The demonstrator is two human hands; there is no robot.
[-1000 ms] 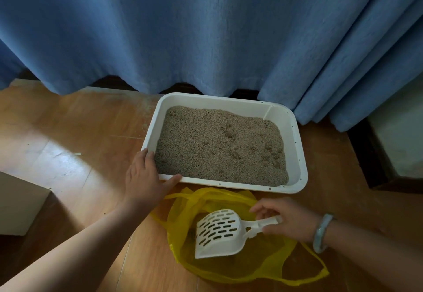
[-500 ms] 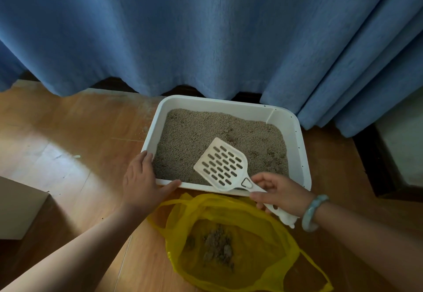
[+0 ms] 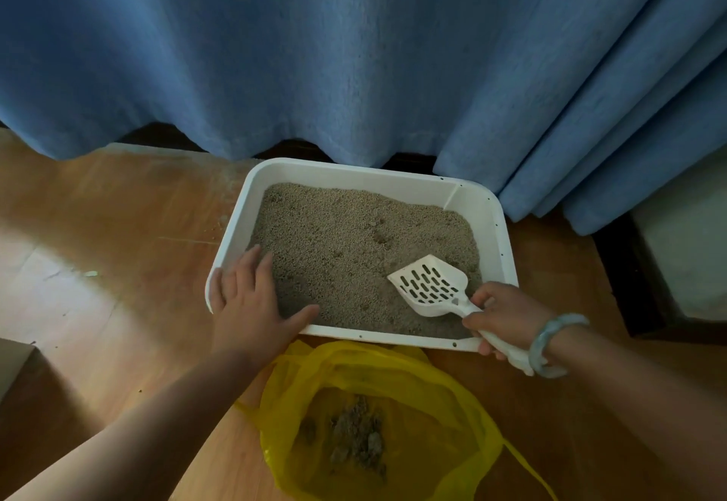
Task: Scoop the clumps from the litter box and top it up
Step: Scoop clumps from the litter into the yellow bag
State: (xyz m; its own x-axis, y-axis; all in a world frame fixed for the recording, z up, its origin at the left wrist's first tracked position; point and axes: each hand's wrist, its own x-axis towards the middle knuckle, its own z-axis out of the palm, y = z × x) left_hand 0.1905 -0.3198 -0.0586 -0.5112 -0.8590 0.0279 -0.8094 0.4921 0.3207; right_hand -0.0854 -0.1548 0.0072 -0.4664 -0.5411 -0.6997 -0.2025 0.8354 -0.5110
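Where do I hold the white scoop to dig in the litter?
Hold the scoop by its long handle, coming from the near side of the litter box, as the right hand does. The slotted head points away into the litter, so the handle end faces you.

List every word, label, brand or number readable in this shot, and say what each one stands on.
None: no text, label, brand or number can be read here. The white litter box, the slotted scoop, the yellow bag, the blue curtain and the bracelet all show plain surfaces.
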